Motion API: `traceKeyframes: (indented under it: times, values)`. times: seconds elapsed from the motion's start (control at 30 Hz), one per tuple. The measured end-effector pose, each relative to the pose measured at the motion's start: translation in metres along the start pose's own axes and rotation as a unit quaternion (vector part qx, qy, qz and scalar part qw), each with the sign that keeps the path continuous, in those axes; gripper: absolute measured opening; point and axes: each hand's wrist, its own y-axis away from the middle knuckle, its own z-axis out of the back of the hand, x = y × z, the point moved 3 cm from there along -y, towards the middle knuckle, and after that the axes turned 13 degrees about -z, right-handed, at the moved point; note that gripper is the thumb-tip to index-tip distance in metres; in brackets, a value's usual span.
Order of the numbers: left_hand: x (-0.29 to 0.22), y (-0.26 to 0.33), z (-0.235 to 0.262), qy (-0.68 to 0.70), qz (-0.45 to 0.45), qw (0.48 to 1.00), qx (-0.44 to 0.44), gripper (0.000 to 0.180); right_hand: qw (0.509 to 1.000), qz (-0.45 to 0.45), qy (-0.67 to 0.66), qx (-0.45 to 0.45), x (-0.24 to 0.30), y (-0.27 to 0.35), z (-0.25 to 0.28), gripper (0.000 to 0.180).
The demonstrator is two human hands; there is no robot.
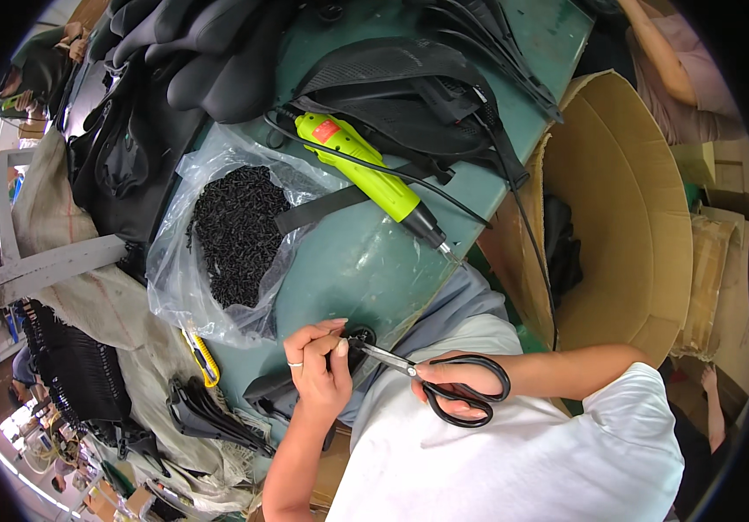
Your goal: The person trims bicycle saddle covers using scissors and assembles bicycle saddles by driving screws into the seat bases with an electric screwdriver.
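Observation:
My right hand (453, 384) has its fingers in the black handle loops of a pair of scissors (389, 358). Their blades point left and reach the fingertips of my left hand (318, 365). That hand, with a ring on one finger, is closed in a pinch at the blade tips. What it pinches is too small and covered to make out. Just beyond the fingertips shows a small round black part (362, 334). Beside my left forearm, at the table's near edge, lies a dark flat piece (272, 393), partly hidden by the arm.
On the green table (348, 271) sit a clear plastic bag (170, 283) of black screws (239, 230), a yellow-green electric screwdriver (361, 161), black saddle-like parts (226, 78) and a yellow utility knife (203, 358). An open cardboard box (627, 209) stands right; another person's arm (660, 52) appears beyond.

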Motion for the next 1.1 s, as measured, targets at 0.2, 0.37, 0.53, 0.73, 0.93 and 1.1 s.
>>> traceKeyframes:
  times: [0.2,0.37,0.53,0.73,0.93,1.1]
  values:
    - [0.0,0.001,0.001,0.003,-0.017,1.0,0.001,0.008,0.996,-0.028,-0.076,0.043,-0.002,-0.006,-0.004,0.058]
    - [0.0,0.002,0.0,0.005,-0.031,1.0,0.001,0.012,0.998,-0.007,-0.057,0.022,-0.002,-0.007,0.0,0.055]
    - [0.001,0.003,0.001,0.017,-0.015,1.0,-0.01,0.01,0.999,-0.015,0.04,-0.024,0.006,0.004,-0.001,0.054]
    - [0.0,0.002,0.0,0.028,-0.016,0.999,-0.007,0.011,0.994,0.019,0.1,-0.042,0.009,0.016,0.001,0.054]
    - [-0.002,0.003,0.002,0.024,-0.035,0.999,0.002,0.011,0.988,0.029,0.144,-0.041,0.019,0.024,0.0,0.053]
    - [-0.004,-0.001,0.003,0.023,-0.061,0.998,0.012,0.009,0.962,0.027,0.246,-0.113,0.035,0.039,-0.001,0.051]
